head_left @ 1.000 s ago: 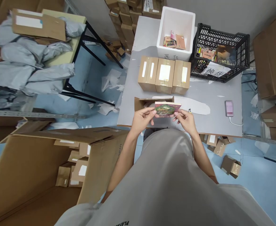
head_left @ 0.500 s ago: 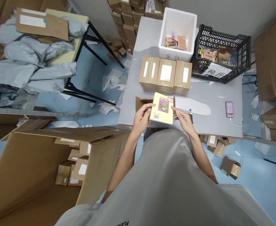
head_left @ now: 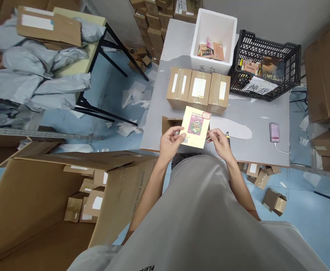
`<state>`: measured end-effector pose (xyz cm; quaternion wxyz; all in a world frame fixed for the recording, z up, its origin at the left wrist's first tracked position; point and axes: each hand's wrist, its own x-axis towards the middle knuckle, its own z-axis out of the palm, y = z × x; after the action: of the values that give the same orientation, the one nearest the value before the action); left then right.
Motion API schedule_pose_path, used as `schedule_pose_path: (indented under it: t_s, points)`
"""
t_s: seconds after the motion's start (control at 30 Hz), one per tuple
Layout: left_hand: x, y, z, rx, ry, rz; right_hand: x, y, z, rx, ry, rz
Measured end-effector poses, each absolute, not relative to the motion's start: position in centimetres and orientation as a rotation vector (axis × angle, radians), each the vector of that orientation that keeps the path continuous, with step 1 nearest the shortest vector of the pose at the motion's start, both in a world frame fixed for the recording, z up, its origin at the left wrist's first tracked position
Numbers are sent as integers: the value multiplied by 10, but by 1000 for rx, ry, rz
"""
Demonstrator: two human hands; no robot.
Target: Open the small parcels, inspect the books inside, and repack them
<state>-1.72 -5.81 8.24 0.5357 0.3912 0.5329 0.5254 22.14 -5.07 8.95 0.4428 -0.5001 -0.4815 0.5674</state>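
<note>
Yellow book (head_left: 195, 127) has turned from edge-on to face you above the table's (head_left: 266, 150) near side, so print should be readable. Your left hand (head_left: 170, 143) pinches its left edge; can't tell whether your right hand (head_left: 220, 144) grips.

Before me, beyond the pale-yellow rectangular paper book (head_left: 187, 122), three brown cardboard boxes (head_left: 198, 99) stand on the grey counter (head_left: 259, 116), a black plastic crate (head_left: 279, 91) to their right.
</note>
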Motion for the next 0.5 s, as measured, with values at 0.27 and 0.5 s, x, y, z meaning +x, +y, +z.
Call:
schedule_pose_path:
  t_s: [0.27, 0.5]
  points:
    - [1, -58, 98, 1033, 1410, 1445, 217, -54, 95, -1273, -1130, 1340]
    - [38, -81, 114, 1528, 1495, 1353, 194, -61, 106, -1240, -1022, 1408]
